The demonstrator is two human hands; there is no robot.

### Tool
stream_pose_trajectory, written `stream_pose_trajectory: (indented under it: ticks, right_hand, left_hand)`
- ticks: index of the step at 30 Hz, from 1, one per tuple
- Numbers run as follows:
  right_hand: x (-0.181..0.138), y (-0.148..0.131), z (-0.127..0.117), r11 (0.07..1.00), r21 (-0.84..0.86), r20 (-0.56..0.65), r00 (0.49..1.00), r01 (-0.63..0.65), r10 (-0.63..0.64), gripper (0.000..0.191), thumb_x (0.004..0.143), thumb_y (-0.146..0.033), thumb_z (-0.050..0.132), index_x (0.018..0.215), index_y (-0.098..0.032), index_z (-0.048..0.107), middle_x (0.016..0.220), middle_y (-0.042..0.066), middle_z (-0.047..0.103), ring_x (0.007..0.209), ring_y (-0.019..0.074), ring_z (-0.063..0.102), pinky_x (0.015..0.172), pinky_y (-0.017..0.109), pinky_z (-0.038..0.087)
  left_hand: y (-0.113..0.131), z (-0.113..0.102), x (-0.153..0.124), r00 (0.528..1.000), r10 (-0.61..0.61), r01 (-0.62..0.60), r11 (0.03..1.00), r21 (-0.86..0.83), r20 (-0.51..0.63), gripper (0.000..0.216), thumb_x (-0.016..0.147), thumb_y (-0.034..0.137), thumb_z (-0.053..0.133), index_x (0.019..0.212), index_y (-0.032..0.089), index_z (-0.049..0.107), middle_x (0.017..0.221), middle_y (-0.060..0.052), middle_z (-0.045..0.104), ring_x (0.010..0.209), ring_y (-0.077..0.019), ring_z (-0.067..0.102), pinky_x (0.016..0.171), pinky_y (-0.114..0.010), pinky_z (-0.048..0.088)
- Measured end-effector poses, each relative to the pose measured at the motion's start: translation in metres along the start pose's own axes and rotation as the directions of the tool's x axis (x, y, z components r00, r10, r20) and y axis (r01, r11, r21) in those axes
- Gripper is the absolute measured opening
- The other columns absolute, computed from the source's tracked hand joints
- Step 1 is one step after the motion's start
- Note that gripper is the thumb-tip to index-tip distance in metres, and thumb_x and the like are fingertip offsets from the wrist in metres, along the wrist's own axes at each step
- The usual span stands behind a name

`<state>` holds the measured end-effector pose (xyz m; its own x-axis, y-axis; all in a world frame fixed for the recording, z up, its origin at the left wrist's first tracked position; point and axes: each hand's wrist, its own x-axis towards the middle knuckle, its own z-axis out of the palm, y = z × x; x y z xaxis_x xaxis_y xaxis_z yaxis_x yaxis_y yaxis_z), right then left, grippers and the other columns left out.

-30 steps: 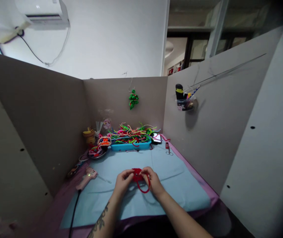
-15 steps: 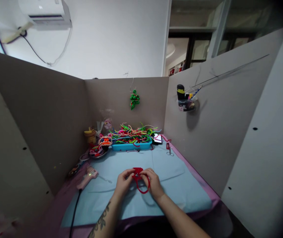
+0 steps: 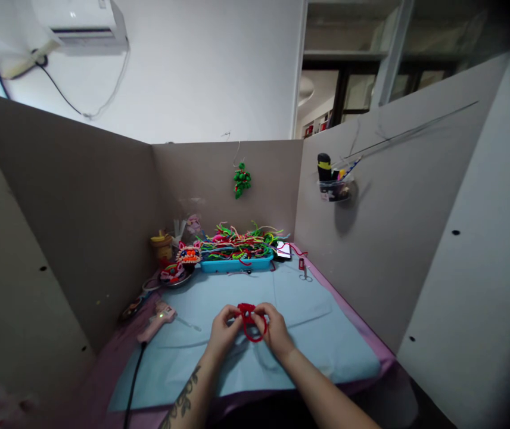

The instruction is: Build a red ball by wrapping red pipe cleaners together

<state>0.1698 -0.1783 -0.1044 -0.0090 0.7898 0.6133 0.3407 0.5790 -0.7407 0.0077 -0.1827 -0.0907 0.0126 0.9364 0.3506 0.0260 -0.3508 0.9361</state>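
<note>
Between my hands, above the blue table cover [image 3: 299, 351], is a red fuzzy pipe-cleaner piece [image 3: 246, 308] with a loop hanging below it. My left hand [image 3: 223, 328] pinches its left edge between thumb and fingers. From the other side, my right hand [image 3: 271, 325] grips the piece near the top of the loop, fingers closed. The fingers hide parts of the piece. Left of my hands lies a pink glue gun [image 3: 159, 322] with a lit spot and a black cord.
A blue tray [image 3: 237, 264] heaped with coloured pipe cleaners stands at the back. Beside it are a bowl [image 3: 179, 277] of finished pieces and a tan pot [image 3: 162, 245]. Scissors [image 3: 305, 276] lie at the right. Grey partitions [image 3: 228, 179] enclose three sides, with a green ornament [image 3: 241, 180] hanging.
The red loop has drawn up smaller and shifted slightly left. My right hand has moved a little toward the left hand; both still hold the piece.
</note>
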Motion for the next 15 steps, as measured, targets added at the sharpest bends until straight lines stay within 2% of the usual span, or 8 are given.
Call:
stream_pose_trajectory:
  ticks: [3,8,12,15]
  right_hand:
    - [0.0001,0.0018,0.0001,0.999,-0.010,-0.026,0.998,0.050,-0.051,0.012,0.079,-0.015,0.056,0.088,-0.021,0.061,0.084,0.003,0.062,0.078,0.0178,0.059,0.072,0.029,0.050]
    - [-0.0039,0.0036,0.0001,0.985,-0.087,-0.129,0.979,0.147,-0.158,0.040,0.075,-0.009,0.053,0.113,-0.021,0.054,0.102,0.008,0.057,0.094,0.0219,0.056,0.079,0.035,0.051]
    - [-0.0062,0.0028,0.0003,0.968,-0.159,-0.082,0.975,0.192,-0.207,0.044,0.080,-0.009,0.049,0.122,-0.023,0.052,0.106,0.009,0.058,0.098,0.0237,0.055,0.085,0.040,0.050]
    - [-0.0034,0.0053,-0.0003,0.966,-0.198,-0.094,0.978,0.165,-0.187,0.035,0.082,-0.009,0.048,0.111,-0.024,0.060,0.098,0.008,0.061,0.095,0.0238,0.057,0.084,0.040,0.049]
  left_hand:
    - [-0.0016,-0.0015,0.0011,0.997,-0.002,0.005,0.999,0.034,-0.078,0.026,0.071,0.044,0.068,0.071,0.018,0.063,0.071,-0.004,0.066,0.072,-0.0195,0.062,0.072,-0.032,0.048]
    - [-0.0032,-0.0043,0.0019,0.963,0.053,-0.008,0.986,0.168,-0.265,0.022,0.076,0.040,0.062,0.068,0.019,0.058,0.067,0.000,0.061,0.068,-0.0179,0.059,0.067,-0.028,0.046]
    - [0.0012,-0.0028,-0.0008,0.960,0.106,-0.027,0.956,0.293,-0.258,0.018,0.079,0.035,0.058,0.068,0.021,0.057,0.067,0.001,0.060,0.069,-0.0178,0.057,0.068,-0.027,0.043]
    - [0.0062,0.0000,-0.0036,0.968,0.123,-0.038,0.932,0.361,-0.217,0.016,0.079,0.034,0.057,0.068,0.022,0.056,0.067,0.001,0.060,0.067,-0.0179,0.057,0.068,-0.027,0.042]
